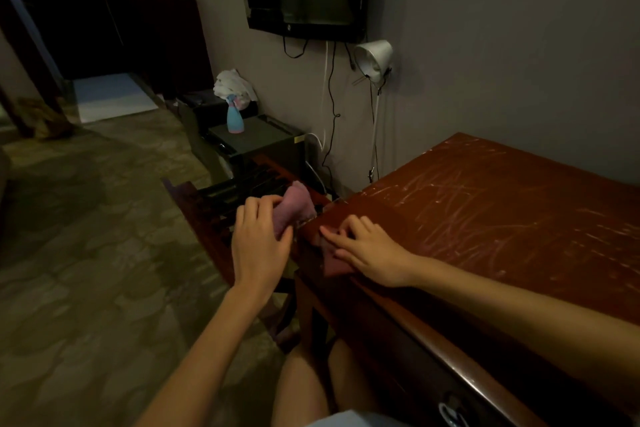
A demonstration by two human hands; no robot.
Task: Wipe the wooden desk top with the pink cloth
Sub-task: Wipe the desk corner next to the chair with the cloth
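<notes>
Pink cloth (pixel 294 206) bunched in left hand (pixel 258 239), off desk top (pixel 485 204) corner, centre frame; right hand (pixel 367 250) flat, pinning its other end; desk runs right.

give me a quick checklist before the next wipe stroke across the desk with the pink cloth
1. Pink cloth in hand: ok, the left hand has a grip on a bunched part off the desk's left end.
2. Cloth on the surface: ok, part of it lies flat at the corner under the right hand.
3. Cloth spread for wiping: not ok, most of it is bunched beyond the edge.
4. Wooden desk top free of things in the stroke's path: ok, nothing stands on the visible part.
5. Surface clean: not ok, pale streaks cover it.
6. Cloth damp: cannot tell.
</notes>
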